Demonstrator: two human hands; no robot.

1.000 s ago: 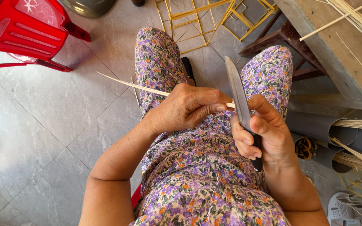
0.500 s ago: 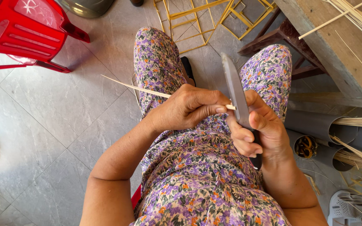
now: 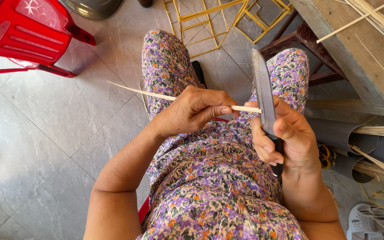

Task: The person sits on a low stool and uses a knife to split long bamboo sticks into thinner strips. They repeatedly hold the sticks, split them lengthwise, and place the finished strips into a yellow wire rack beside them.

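My left hand (image 3: 196, 111) grips a thin pale bamboo stick (image 3: 156, 94) that runs from the left of my lap to the knife. My right hand (image 3: 285, 138) holds a long grey knife (image 3: 263, 95) by its dark handle, blade pointing away from me. The stick's right end meets the blade's edge just past my left thumb. Both hands hover over my lap in flowered purple cloth.
A red plastic chair (image 3: 27, 38) stands at the upper left on the grey tiled floor. Yellow wire frames (image 3: 218, 22) lie ahead of my knees. A wooden bench (image 3: 356, 58) with bamboo strips is at the right, grey tubes (image 3: 338, 133) of strips below it.
My left hand has drawn the stick a little to the left, away from the blade. The knife stays nearly still.
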